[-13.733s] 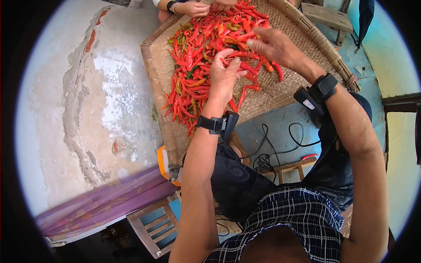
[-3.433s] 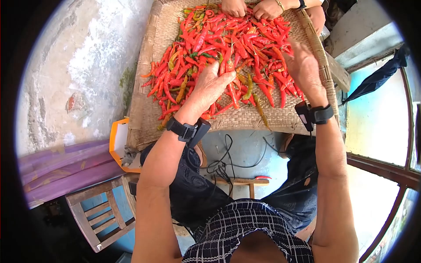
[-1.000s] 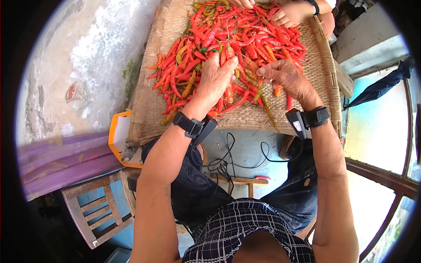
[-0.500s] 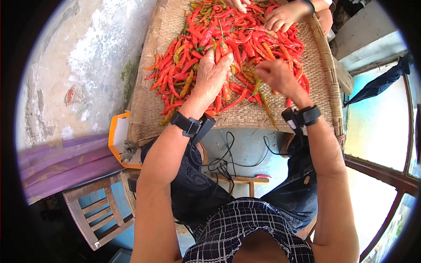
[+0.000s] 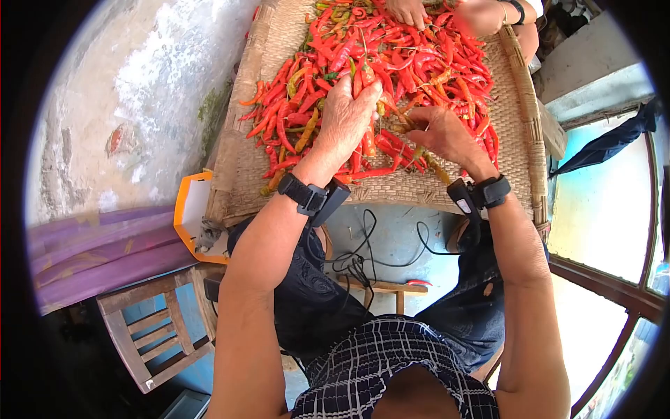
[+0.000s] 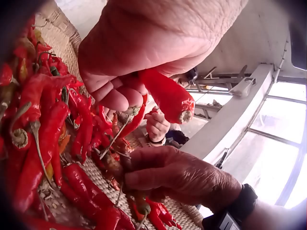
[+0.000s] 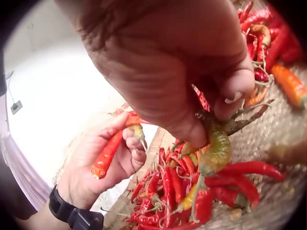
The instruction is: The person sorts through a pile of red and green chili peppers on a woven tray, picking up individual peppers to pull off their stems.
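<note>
A heap of mostly red chili peppers (image 5: 419,63) covers the woven tray (image 5: 241,153). My left hand (image 5: 345,122) grips a few chili peppers over the heap. A red chili pepper (image 6: 168,98) without a stem sticks out below its thumb side in the left wrist view, and a stemmed one shows by its fingers. My right hand (image 5: 450,136) is low over the near right part of the heap. In the right wrist view its thumb and fingers pinch a wrinkled yellow-green chili pepper (image 7: 216,148), stem hanging down.
Another person's hands (image 5: 408,10) work at the far side of the tray. A worn wall (image 5: 153,84) stands close on the left. Below are loose black cables (image 5: 356,262), a wooden stool (image 5: 391,286) and a wooden chair (image 5: 157,325). Windows (image 5: 593,202) are at right.
My right hand has come from the tray's right side in to the near peppers and now pinches a yellow-green one. The left hand keeps its peppers. The other person's hands have shifted.
</note>
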Demonstrator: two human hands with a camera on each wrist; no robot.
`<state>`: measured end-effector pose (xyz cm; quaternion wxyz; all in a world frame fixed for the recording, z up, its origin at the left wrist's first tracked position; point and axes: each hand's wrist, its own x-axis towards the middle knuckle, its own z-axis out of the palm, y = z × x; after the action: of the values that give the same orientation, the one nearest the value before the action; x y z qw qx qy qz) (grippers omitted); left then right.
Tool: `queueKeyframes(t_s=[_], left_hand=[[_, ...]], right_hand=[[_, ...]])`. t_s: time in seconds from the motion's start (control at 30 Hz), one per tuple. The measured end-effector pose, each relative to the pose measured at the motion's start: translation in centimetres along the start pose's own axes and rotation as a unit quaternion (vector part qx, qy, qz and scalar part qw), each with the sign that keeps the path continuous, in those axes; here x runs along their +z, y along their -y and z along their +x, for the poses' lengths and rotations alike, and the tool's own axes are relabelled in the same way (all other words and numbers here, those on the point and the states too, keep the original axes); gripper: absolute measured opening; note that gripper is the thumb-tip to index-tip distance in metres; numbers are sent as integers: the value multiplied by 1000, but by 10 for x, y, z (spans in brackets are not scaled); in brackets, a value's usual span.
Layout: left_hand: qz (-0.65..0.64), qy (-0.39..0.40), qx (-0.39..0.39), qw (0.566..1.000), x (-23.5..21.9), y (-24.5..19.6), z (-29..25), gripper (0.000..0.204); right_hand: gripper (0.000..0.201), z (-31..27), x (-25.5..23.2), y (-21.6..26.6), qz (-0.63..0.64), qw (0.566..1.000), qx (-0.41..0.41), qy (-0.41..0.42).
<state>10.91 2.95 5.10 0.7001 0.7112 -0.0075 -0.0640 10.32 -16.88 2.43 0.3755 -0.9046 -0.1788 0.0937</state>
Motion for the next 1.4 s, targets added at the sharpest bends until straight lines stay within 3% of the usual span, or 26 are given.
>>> queueKeyframes(t_s=[0.03,0.1,0.17,0.27,0.4,0.47,0.6,0.67,0.77,0.9,0.93,0.97,1.0,1.03,1.1,1.13,1.17,1.23,1.27,1.33,1.4], left_hand=[[0,0,0,1000,-1,1,1,19],[-29,-1,20,999,-1,4,1,19],[-36,0,17,999,-1,1,0,19],[-37,0,16,999,-1,2,1,19],[-28,8,13,999,1,4,2,19],[-21,14,12,1000,1,2,0,20],[-6,15,11,1000,1,3,0,20],[-4,17,9,1000,0,3,1,20],[-9,14,13,1000,0,3,1,19],[-17,10,5,1000,1,1,1,18],[-18,10,5,1000,1,1,1,18],[-21,11,5,1000,1,2,1,19],[-25,11,4,1000,1,2,1,19],[-24,10,4,1000,1,2,1,19],[-3,3,7,1000,2,1,0,19],[-3,3,7,1000,2,0,1,19],[-5,7,5,1000,2,0,1,19],[-7,9,-1,1000,1,0,0,19],[0,8,1,1000,1,-1,0,20],[5,7,4,1000,2,-1,0,21],[4,11,8,1000,2,-1,-1,22]], right_hand=[[23,-1,-6,3,0,1000,0,0],[14,-3,-20,9,52,994,74,66],[18,-6,-27,2,83,992,58,69],[21,-9,-40,3,153,976,100,117],[20,-13,-47,2,100,985,83,115],[21,-15,-44,0,214,971,55,94],[24,-12,-46,-1,190,976,47,94],[26,-13,-49,5,77,994,69,47],[24,-15,-52,16,125,983,134,33],[28,-9,-55,0,125,982,142,4],[29,-5,-55,-3,285,949,103,-87],[30,-2,-55,-6,434,882,60,-175],[31,3,-54,-9,472,837,88,-263],[31,2,-53,-10,472,837,88,-263],[29,-1,-49,-15,201,945,127,-224],[32,0,-42,-32,11,987,79,-137],[32,0,-31,-30,11,988,78,-136],[24,-6,-5,-22,-171,984,43,-2],[24,-12,2,-14,-170,985,43,0],[18,-20,11,-3,-283,958,48,-24],[16,-18,12,-16,-251,967,21,-28]])
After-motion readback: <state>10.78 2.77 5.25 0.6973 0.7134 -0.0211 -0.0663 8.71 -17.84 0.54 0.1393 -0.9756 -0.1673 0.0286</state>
